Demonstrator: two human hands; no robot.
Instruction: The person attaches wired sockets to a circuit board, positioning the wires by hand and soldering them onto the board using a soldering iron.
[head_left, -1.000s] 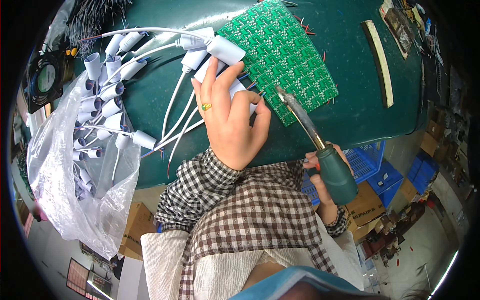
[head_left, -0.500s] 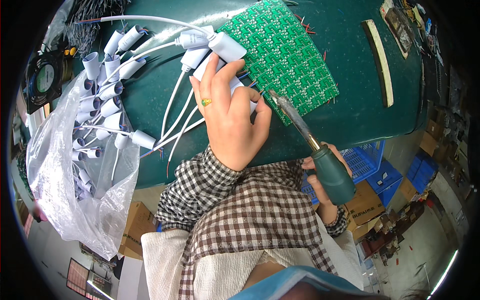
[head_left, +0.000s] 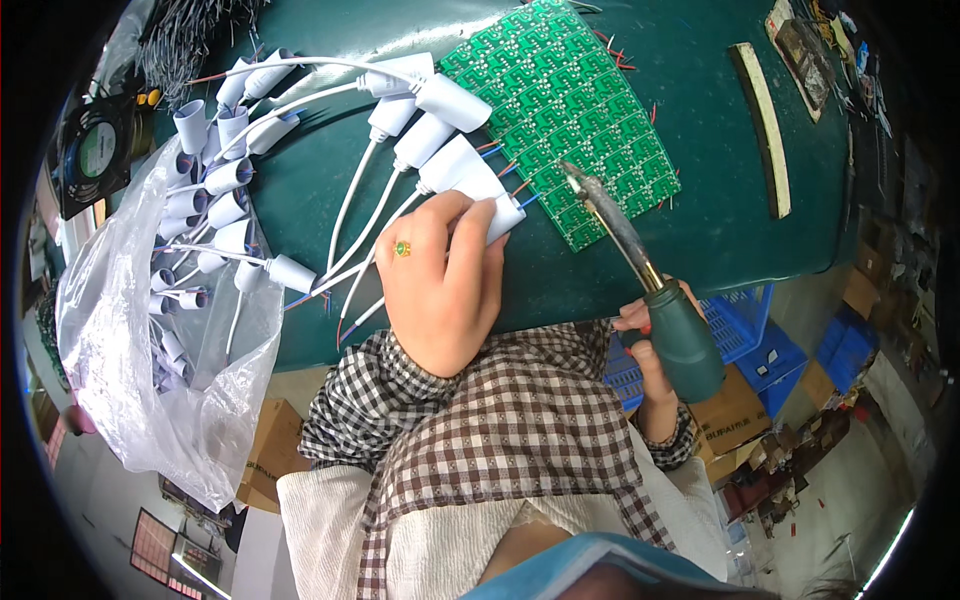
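In my right hand [head_left: 655, 375] is a soldering iron [head_left: 684, 345] with a dark green handle, its metal tip over the green circuit board panel [head_left: 560, 110]. My left hand [head_left: 440, 290], with a ring on one finger, is closed on the nearest white tube-shaped cable housing [head_left: 507, 217], which the fingers partly hide. Several more white housings [head_left: 452, 102] lie in a slanting row along the panel's left edge, with white cords trailing left. Short red and blue wires [head_left: 523, 188] run from the housings towards that edge.
A clear plastic bag [head_left: 130, 370] at the left holds more white corded housings [head_left: 230, 207]. Behind it are a black fan [head_left: 95, 150] and a bundle of thin wires [head_left: 190, 45]. A pale strip [head_left: 762, 130] lies at the right; blue crates [head_left: 735, 320] stand below the table edge.
My left hand has drawn back towards me, from farther up the row onto the nearest housing, uncovering the others. The soldering iron has shifted slightly right, its tip still over the panel.
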